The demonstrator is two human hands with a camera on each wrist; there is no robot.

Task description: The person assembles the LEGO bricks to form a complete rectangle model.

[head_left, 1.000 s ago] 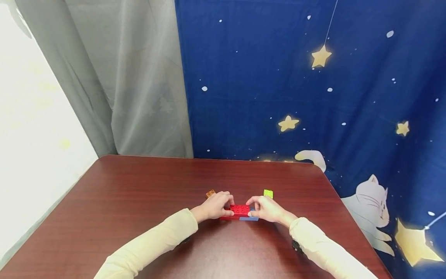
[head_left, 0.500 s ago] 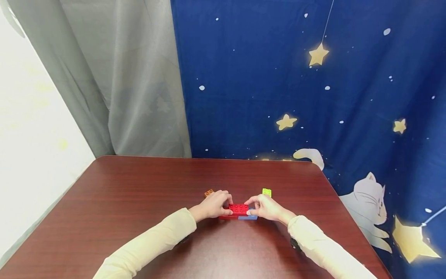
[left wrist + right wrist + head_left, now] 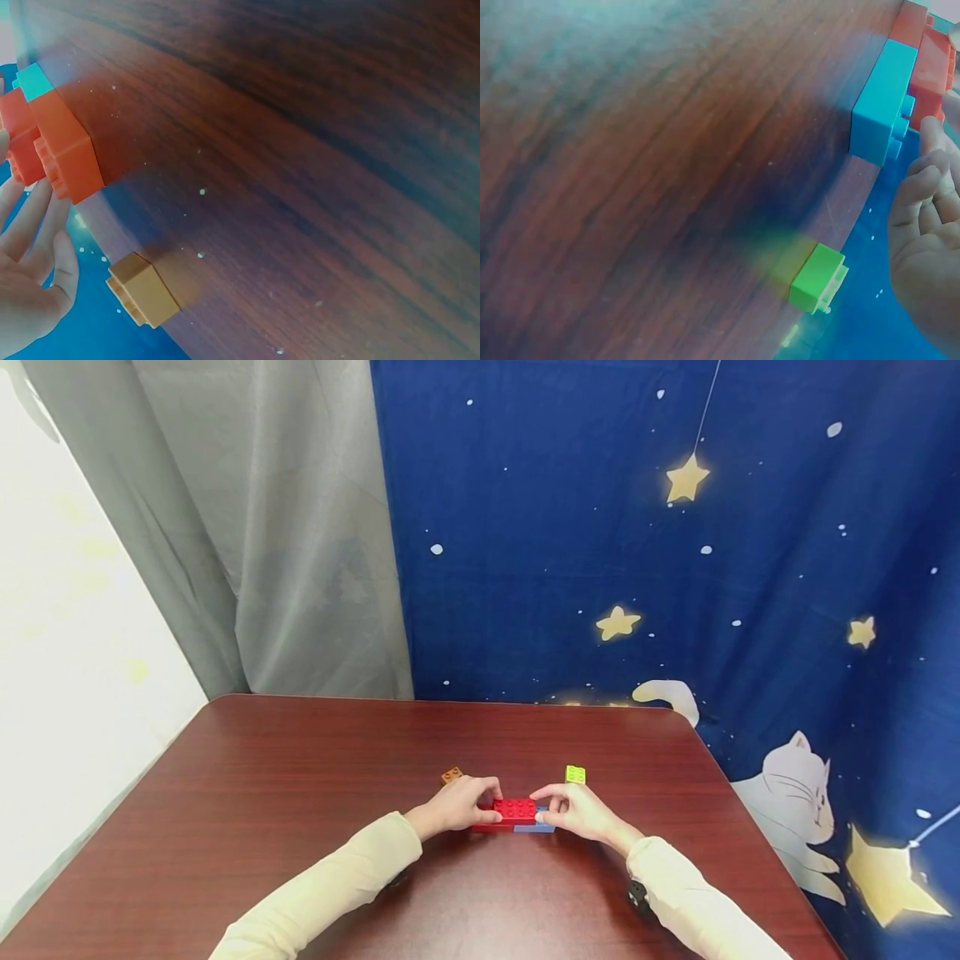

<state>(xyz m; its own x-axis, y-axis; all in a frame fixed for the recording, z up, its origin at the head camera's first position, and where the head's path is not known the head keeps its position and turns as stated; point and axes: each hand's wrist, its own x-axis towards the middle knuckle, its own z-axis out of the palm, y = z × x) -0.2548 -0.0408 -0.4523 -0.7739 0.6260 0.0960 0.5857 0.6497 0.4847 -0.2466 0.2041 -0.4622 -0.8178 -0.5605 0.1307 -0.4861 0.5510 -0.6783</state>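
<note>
A red brick [image 3: 515, 810] with two rows of studs sits on top of a lower red brick [image 3: 491, 828] and a blue brick [image 3: 535, 828], which lie end to end on the table. My left hand [image 3: 457, 803] pinches the left end of the top brick, thumb at the near side and fingers at the far side. At its right end, the right hand [image 3: 581, 812] has thumb and index finger curved round the corners. In the right wrist view, fingertips [image 3: 931, 129] are right at the end of the red brick. The blue brick's studs stick out past it.
Beyond the left hand lies a small orange-brown brick [image 3: 452, 775]. Behind the right hand lies a small lime-green brick [image 3: 575, 774]. The dark red-brown table [image 3: 337, 743] ends at a grey curtain [image 3: 322, 568] and a blue star-patterned curtain [image 3: 525, 568].
Both hands have sunk a little at the knuckles, and the right thumb has eased slightly outward to the brick's edge. The bricks keep their arrangement; the head view shifts slightly.
</note>
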